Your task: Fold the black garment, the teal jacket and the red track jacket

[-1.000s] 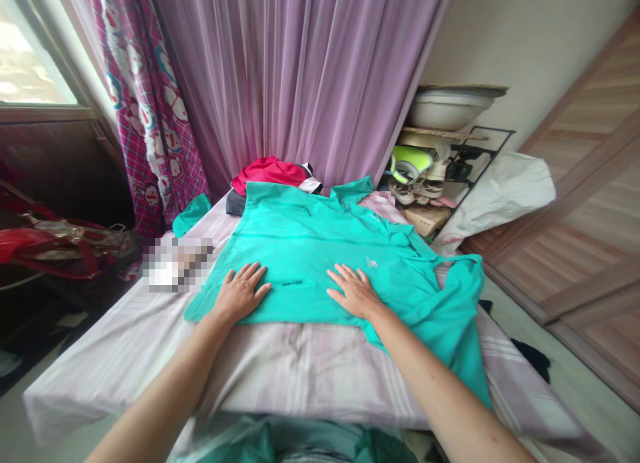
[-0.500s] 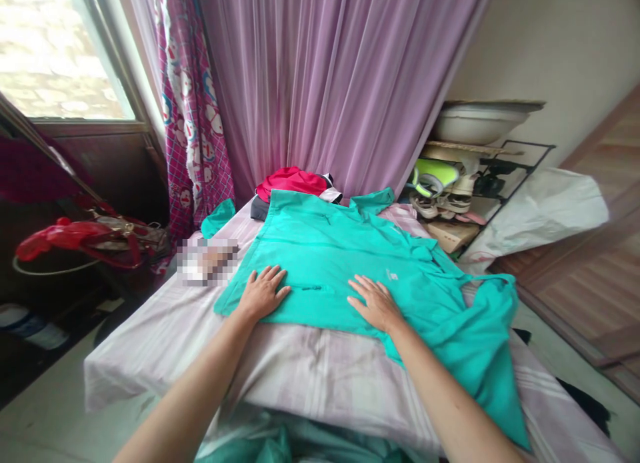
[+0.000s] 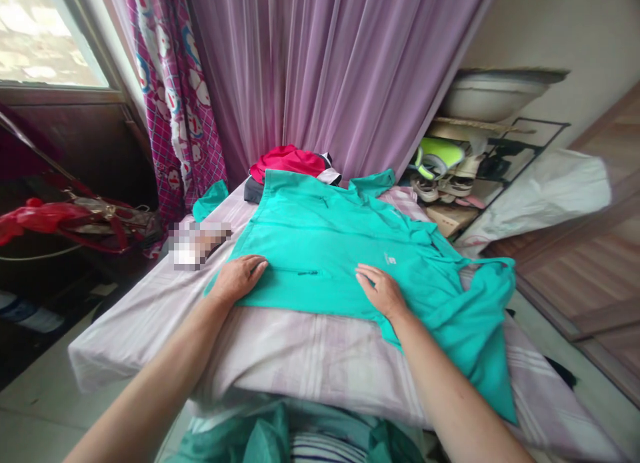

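A teal shirt (image 3: 330,243) lies spread on a bed with a pale striped sheet (image 3: 300,363); its right sleeve hangs over the bed's right edge. My left hand (image 3: 240,278) rests palm down on the shirt's near left corner, fingers drawn together and slightly bent, holding nothing. My right hand (image 3: 380,291) lies flat on the shirt's lower middle, fingers stretched out beside a small white logo. A thin dark mark on the fabric sits between the two hands.
A red and dark pile of clothes (image 3: 287,166) sits at the bed's far end before purple curtains (image 3: 325,70). A shoe rack (image 3: 450,176) topped by a basin stands at the right, a red bag (image 3: 75,216) at the left. More teal cloth (image 3: 260,440) lies below the near edge.
Both hands slid a little across the shirt and their spread fingers drew together. The left hand moved toward the shirt's left corner. The view shifted slightly.
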`<act>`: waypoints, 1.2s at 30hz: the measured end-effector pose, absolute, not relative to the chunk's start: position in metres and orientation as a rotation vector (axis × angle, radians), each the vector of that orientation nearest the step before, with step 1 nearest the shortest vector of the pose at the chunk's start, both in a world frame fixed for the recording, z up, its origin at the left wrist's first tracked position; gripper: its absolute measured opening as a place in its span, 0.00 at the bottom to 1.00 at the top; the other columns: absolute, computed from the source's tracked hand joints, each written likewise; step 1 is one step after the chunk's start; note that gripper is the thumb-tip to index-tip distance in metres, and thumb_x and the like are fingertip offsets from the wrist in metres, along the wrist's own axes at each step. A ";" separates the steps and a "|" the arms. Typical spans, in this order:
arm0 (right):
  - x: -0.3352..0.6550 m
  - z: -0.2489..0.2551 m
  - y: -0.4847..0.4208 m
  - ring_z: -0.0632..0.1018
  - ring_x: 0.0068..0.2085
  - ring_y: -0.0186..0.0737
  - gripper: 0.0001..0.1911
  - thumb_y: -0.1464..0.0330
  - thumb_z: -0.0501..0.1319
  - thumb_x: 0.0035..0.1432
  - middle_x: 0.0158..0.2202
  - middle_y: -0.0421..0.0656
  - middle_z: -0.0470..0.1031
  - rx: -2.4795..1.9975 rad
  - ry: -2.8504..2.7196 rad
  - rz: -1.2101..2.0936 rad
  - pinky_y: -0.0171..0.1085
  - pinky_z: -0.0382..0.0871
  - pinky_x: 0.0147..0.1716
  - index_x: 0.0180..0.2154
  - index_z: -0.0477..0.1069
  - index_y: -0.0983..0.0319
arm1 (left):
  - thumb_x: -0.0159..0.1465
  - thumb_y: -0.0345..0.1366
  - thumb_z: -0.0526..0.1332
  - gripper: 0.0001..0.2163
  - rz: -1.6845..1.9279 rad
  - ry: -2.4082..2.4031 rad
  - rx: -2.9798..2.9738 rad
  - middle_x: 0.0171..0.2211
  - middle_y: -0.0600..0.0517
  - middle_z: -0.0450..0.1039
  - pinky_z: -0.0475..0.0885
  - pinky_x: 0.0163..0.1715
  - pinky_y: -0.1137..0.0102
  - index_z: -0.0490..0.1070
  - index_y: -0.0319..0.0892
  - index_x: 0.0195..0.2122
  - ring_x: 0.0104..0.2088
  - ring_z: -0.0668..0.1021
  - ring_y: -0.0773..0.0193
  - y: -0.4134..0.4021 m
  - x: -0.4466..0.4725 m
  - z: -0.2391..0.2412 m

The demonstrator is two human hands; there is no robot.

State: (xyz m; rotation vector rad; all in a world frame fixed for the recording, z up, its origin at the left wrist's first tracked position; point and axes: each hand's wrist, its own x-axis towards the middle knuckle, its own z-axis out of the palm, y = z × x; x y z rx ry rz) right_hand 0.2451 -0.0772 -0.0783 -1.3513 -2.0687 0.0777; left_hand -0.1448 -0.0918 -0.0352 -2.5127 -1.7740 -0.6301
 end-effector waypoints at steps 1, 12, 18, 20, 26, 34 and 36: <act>0.246 -0.077 -0.079 0.80 0.49 0.45 0.17 0.60 0.54 0.65 0.48 0.47 0.81 -1.350 -2.057 0.088 0.46 0.74 0.53 0.43 0.81 0.57 | 0.71 0.52 0.42 0.26 -0.620 -1.770 -2.508 0.48 0.48 0.80 0.75 0.48 0.64 0.77 0.46 0.46 0.46 0.81 0.57 -0.092 -0.146 -0.035; 0.267 -0.070 -0.095 0.81 0.48 0.44 0.19 0.61 0.52 0.66 0.46 0.46 0.82 -1.421 -2.104 0.050 0.44 0.73 0.53 0.41 0.81 0.58 | 0.71 0.49 0.41 0.26 -0.584 -1.526 -2.527 0.44 0.48 0.81 0.76 0.45 0.66 0.78 0.45 0.42 0.42 0.82 0.59 -0.107 -0.149 -0.032; 0.258 -0.061 -0.096 0.80 0.49 0.43 0.17 0.64 0.53 0.67 0.46 0.45 0.82 -1.527 -2.121 0.016 0.42 0.72 0.54 0.43 0.81 0.58 | 0.70 0.50 0.43 0.24 -0.572 -1.571 -2.476 0.41 0.50 0.82 0.76 0.44 0.65 0.78 0.47 0.38 0.41 0.82 0.59 -0.101 -0.145 -0.033; 0.255 -0.059 -0.096 0.80 0.49 0.42 0.17 0.64 0.53 0.67 0.47 0.45 0.82 -1.547 -2.133 0.010 0.40 0.71 0.54 0.44 0.81 0.58 | 0.70 0.51 0.43 0.25 -0.556 -1.548 -2.480 0.41 0.49 0.82 0.76 0.45 0.63 0.78 0.46 0.37 0.41 0.82 0.57 -0.099 -0.146 -0.034; 0.254 -0.057 -0.096 0.80 0.49 0.41 0.16 0.66 0.54 0.67 0.47 0.45 0.82 -1.556 -2.121 0.012 0.39 0.71 0.54 0.44 0.80 0.58 | 0.70 0.51 0.43 0.25 -0.555 -1.540 -2.450 0.40 0.48 0.82 0.75 0.45 0.62 0.78 0.45 0.37 0.42 0.82 0.55 -0.098 -0.148 -0.036; 0.257 -0.063 -0.094 0.80 0.48 0.42 0.17 0.65 0.53 0.66 0.46 0.45 0.82 -1.531 -2.087 0.051 0.41 0.72 0.53 0.43 0.81 0.57 | 0.71 0.51 0.41 0.27 -0.540 -1.561 -2.438 0.39 0.48 0.82 0.75 0.43 0.64 0.77 0.45 0.36 0.40 0.82 0.57 -0.100 -0.145 -0.035; 0.258 -0.065 -0.093 0.80 0.48 0.43 0.17 0.64 0.52 0.66 0.46 0.45 0.82 -1.520 -2.078 0.055 0.42 0.72 0.53 0.43 0.81 0.57 | 0.71 0.50 0.40 0.27 -0.528 -1.564 -2.446 0.39 0.48 0.81 0.75 0.42 0.64 0.77 0.45 0.35 0.39 0.82 0.58 -0.102 -0.144 -0.033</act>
